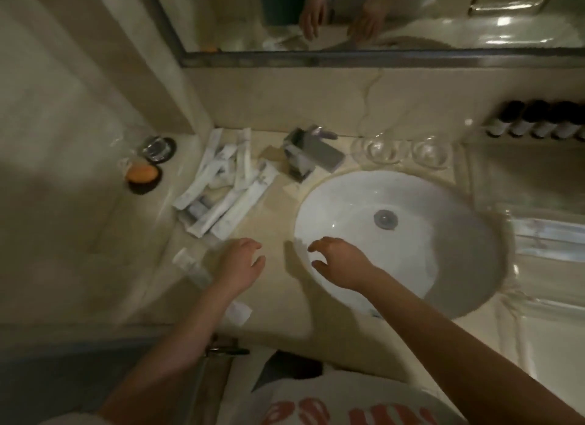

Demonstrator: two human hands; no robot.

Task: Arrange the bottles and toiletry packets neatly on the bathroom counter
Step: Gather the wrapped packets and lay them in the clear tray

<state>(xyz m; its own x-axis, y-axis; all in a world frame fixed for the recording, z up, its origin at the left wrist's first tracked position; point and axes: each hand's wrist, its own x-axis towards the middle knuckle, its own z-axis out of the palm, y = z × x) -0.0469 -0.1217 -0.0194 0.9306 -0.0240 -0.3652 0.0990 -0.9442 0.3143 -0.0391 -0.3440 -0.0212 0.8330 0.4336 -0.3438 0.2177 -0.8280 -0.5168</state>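
Observation:
A loose heap of white toiletry packets point(221, 184) lies on the beige counter point(275, 266) left of the sink. A small clear bottle point(191, 268) lies on its side near the counter's left front, and a small white packet point(238, 312) rests by the front edge. Several dark bottles with white labels point(535, 119) stand in a row at the back right. My left hand point(242, 263) hovers open over the counter just in front of the heap. My right hand point(338, 263) is open over the sink's left rim. Both hands hold nothing.
A white round sink point(443, 250) takes the middle right, with a grey faucet point(308, 154) behind it. Two upturned clear glasses point(380, 149) stand at the back. An orange soap on a dark dish point(142, 174) and a glass ashtray point(157, 149) sit left. A mirror point(348, 13) hangs above.

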